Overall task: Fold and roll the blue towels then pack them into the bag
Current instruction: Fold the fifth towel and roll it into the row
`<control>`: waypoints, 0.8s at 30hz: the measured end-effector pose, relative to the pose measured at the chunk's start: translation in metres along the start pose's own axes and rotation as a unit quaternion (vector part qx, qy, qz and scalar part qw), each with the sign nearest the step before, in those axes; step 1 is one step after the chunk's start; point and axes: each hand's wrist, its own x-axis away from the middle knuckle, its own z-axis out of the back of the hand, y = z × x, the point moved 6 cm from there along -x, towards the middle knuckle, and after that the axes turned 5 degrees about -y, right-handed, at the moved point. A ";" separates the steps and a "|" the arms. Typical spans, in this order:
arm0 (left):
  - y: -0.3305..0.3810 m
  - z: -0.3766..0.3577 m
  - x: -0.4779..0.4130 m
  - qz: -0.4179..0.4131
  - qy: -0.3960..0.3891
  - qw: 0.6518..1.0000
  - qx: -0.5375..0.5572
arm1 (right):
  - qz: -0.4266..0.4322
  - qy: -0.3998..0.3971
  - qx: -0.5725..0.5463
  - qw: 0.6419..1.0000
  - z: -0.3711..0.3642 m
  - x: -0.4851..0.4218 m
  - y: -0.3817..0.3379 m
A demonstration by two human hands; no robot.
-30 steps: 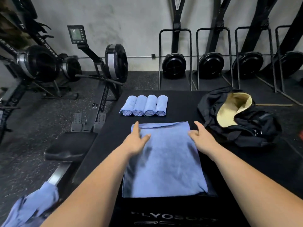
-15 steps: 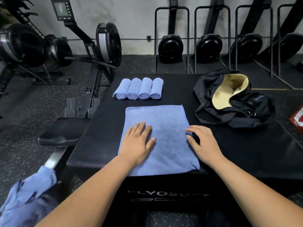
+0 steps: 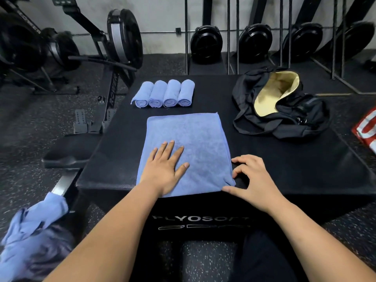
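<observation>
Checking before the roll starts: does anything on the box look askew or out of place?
Two small things. The leftmost rolled towel has a loose flap sticking out to its left, unlike the other three rolls. The flat towel hangs slightly over the front edge of the box. Nothing looks spilled or damaged.

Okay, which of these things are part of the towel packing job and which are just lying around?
Part of the job: flat blue towel under the left hand, right hand at its corner; four rolled towels; open black bag; crumpled blue cloth heap, probably more towels.
Lying about: rowing machine; red and white item; black machines by the wall.
</observation>
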 end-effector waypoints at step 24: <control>-0.001 0.005 0.006 -0.049 0.062 0.994 0.069 | -0.013 0.066 -0.016 0.998 0.007 0.001 -0.003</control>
